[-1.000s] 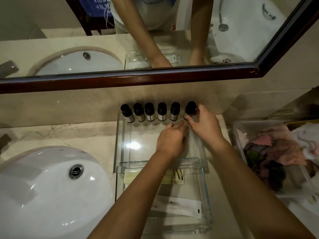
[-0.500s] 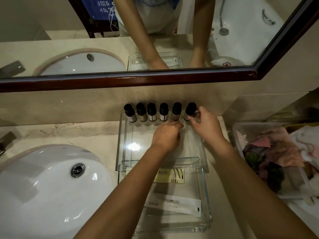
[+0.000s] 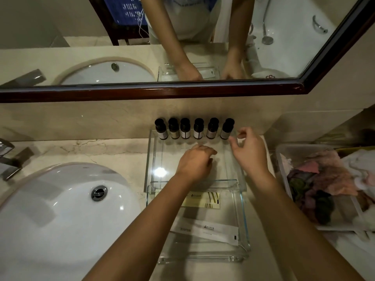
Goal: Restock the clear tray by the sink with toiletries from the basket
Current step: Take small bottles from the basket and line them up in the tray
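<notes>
Six small dark plastic bottles point(image 3: 198, 129), likely light and smooth, best pinched around the body, line the back of the clear glass tray point(image 3: 168, 155); the right hand point(image 3: 251, 153) hovers beside them, grip loose and empty, while the left hand point(image 3: 194, 164) is curled, on what I cannot tell.

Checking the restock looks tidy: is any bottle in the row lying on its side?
No, all six bottles stand upright in a row at the back edge of the tray.
</notes>
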A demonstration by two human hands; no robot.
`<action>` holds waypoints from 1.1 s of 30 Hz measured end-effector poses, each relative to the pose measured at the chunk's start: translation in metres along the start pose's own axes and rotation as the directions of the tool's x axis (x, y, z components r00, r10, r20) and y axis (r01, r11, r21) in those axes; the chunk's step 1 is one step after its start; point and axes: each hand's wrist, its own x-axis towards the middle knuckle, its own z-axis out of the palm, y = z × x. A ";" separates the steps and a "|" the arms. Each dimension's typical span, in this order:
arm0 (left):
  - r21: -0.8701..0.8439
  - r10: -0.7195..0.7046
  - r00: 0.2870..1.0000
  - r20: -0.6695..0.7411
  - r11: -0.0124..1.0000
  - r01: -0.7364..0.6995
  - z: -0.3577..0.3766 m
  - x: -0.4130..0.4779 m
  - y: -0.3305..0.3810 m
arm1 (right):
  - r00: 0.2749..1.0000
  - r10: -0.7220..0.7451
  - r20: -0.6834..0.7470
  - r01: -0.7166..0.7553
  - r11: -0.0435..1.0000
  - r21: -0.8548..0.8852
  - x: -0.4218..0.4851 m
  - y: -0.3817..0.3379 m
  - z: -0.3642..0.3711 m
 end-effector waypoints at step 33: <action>-0.453 -0.986 -0.168 -0.005 -0.148 0.879 -0.002 -0.979 0.043 | -0.357 -0.627 0.692 0.797 0.182 0.576 -0.697 -0.382 0.107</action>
